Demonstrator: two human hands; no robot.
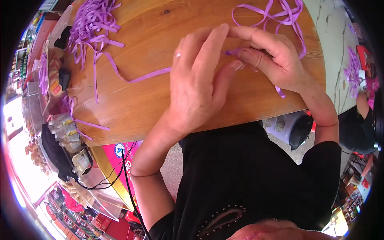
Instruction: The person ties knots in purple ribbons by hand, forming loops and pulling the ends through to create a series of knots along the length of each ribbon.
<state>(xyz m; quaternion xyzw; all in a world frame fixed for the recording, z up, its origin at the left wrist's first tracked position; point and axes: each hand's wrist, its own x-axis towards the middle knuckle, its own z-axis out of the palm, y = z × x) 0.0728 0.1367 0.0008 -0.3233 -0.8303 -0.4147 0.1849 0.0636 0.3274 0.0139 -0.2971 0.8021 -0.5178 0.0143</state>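
A narrow purple ribbon (152, 74) crosses the wooden table and runs in behind my left hand (198, 74). It comes out between the two hands, where a small dark knot or twist shows. My right hand (276, 58) pinches the ribbon there between thumb and fingers. The left hand, with a ring on one finger, has its index finger raised toward the right fingertips and its thumb below the knot. Its other fingers curl around the ribbon, though their grip is partly hidden. A ribbon end (280, 93) hangs down below my right hand.
A heap of purple ribbons (94, 24) lies at the far left of the wooden table (140, 108); loose loops (294, 16) lie at the far right. Clear bags (68, 130) stand along the left edge. Black cables (124, 168) hang below it. A marbled white table (340, 52) adjoins at right.
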